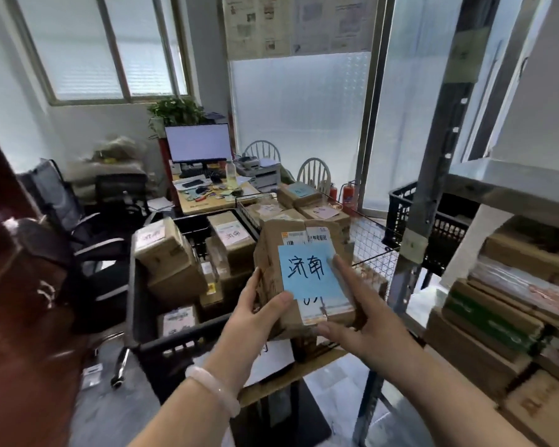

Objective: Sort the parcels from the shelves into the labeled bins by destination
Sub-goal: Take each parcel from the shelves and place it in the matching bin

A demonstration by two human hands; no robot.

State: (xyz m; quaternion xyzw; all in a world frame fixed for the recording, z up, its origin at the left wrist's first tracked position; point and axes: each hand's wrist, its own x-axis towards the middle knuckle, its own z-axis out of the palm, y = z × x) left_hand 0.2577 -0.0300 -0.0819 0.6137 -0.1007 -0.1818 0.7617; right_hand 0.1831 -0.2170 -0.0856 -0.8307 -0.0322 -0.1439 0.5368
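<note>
In the lower left of centre, the dark bin (181,346) in front of you is piled with brown cardboard boxes (171,272), the top ones bearing pale handwritten labels (149,235). Right of it, at mid-frame, the wire basket (368,243) holds more boxed parcels (320,212) with blue and pink notes on top. Further right a black slatted crate (404,211) stands by the upright post (its contents cannot be made out). At the right edge, the metal shelves (497,182) carry stacked parcels (504,304). You hold the parcel (271,253), a crumpled cardboard box, above the gap between bin and basket in the centre of the frame, its blue note (310,275) with dark handwriting facing up. Your left hand (255,317) grips its near left corner, thumb pressed on the top face at the note's lower corner and fingers curled up the left side. Your right hand (365,321) clamps the right side, forefinger laid along the note's right edge and thumb at the near edge.
</note>
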